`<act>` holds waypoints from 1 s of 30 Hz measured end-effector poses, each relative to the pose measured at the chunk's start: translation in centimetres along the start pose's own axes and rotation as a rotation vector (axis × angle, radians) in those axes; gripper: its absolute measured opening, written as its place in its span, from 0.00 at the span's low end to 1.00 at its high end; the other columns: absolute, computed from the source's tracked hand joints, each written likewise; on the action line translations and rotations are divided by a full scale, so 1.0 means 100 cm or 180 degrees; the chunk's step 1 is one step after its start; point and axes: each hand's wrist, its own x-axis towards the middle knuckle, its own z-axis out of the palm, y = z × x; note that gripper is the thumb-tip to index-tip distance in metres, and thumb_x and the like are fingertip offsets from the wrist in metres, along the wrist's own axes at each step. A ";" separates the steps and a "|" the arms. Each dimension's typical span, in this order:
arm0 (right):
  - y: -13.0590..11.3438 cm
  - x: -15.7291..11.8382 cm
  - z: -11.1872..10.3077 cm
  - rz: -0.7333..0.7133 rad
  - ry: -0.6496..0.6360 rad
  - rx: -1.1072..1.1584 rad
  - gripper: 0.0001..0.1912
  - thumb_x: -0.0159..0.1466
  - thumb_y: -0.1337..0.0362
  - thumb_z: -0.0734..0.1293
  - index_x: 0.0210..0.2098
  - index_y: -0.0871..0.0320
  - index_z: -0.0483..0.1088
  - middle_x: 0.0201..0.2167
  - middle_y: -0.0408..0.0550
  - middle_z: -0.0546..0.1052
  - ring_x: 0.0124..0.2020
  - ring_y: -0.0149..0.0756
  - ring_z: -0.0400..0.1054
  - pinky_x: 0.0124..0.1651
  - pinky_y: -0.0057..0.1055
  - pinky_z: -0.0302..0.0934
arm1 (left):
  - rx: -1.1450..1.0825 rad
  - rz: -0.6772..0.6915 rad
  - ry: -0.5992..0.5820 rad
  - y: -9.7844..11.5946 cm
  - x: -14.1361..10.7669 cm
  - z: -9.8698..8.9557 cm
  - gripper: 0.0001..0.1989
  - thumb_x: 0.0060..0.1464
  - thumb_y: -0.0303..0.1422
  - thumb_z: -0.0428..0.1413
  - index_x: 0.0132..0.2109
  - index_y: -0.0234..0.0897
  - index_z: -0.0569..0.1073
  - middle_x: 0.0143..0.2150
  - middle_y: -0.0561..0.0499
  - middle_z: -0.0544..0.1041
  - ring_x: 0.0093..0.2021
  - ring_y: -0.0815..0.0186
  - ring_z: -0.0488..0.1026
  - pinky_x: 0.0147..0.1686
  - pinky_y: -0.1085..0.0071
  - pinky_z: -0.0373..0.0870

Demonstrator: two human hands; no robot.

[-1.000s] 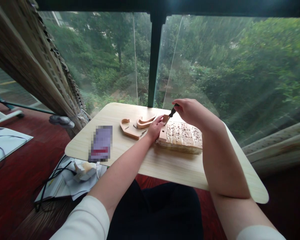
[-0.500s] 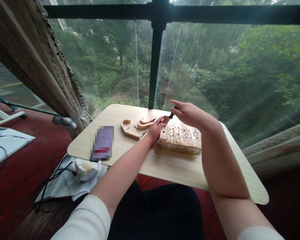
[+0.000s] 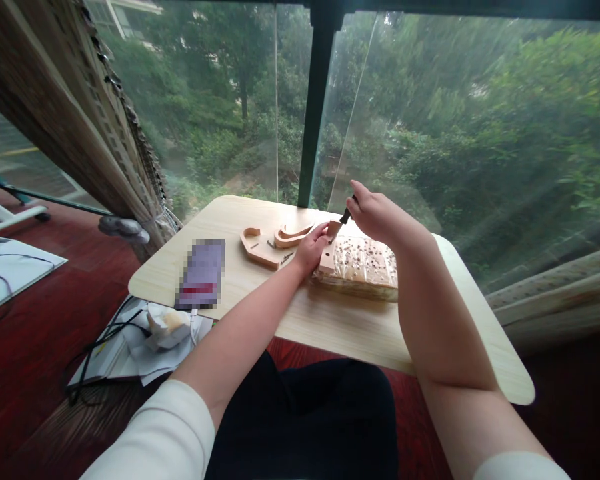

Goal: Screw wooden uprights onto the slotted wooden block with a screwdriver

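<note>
My right hand (image 3: pixel 373 212) is closed on the dark handle of a screwdriver (image 3: pixel 345 217), which slants down to a small wooden piece (image 3: pixel 327 259) with a dark hole in it. This piece lies at the left end of a plastic-wrapped block (image 3: pixel 363 265) with a speckled, pitted top. My left hand (image 3: pixel 311 252) grips the wooden piece from its left side. Left of that hand, a curved wooden part (image 3: pixel 261 257) and a second one (image 3: pixel 287 238) rest on the table, with several screws (image 3: pixel 286 258) around them.
The light wooden table (image 3: pixel 360 340) stands against a window. A pixelated purple phone-like object (image 3: pixel 201 270) lies at its left side. Below are papers (image 3: pixel 155 353) with black cables and a crumpled wrapper (image 3: pixel 167 323). A tied curtain (image 3: pixel 115 147) hangs at the left.
The view has tilted down slightly, so the table sits higher in the picture. My right hand has turned a little on the screwdriver; my left hand keeps its hold.
</note>
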 end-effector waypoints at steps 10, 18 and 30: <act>-0.001 0.003 -0.002 0.0182 0.0181 -0.0143 0.22 0.67 0.52 0.61 0.46 0.61 0.77 0.35 0.57 0.81 0.34 0.41 0.72 0.35 0.33 0.57 | 0.0065 -0.0037 0.0031 0.002 -0.001 0.000 0.21 0.55 0.29 0.50 0.55 0.35 0.75 0.42 0.50 0.79 0.41 0.65 0.72 0.46 0.69 0.66; -0.004 -0.001 -0.012 0.0155 -0.0127 -0.0249 0.21 0.67 0.54 0.59 0.38 0.61 0.79 0.30 0.56 0.79 0.30 0.40 0.70 0.32 0.33 0.57 | -0.0078 0.0043 -0.0006 -0.003 0.001 0.000 0.21 0.55 0.30 0.50 0.55 0.34 0.75 0.41 0.49 0.79 0.38 0.66 0.72 0.42 0.70 0.67; -0.003 -0.005 -0.016 -0.0173 -0.0235 0.0100 0.22 0.69 0.58 0.57 0.52 0.61 0.75 0.33 0.54 0.80 0.33 0.40 0.71 0.38 0.34 0.59 | -0.0151 -0.0055 0.0039 0.000 0.001 0.002 0.24 0.54 0.29 0.51 0.57 0.34 0.75 0.46 0.49 0.81 0.42 0.67 0.74 0.44 0.72 0.67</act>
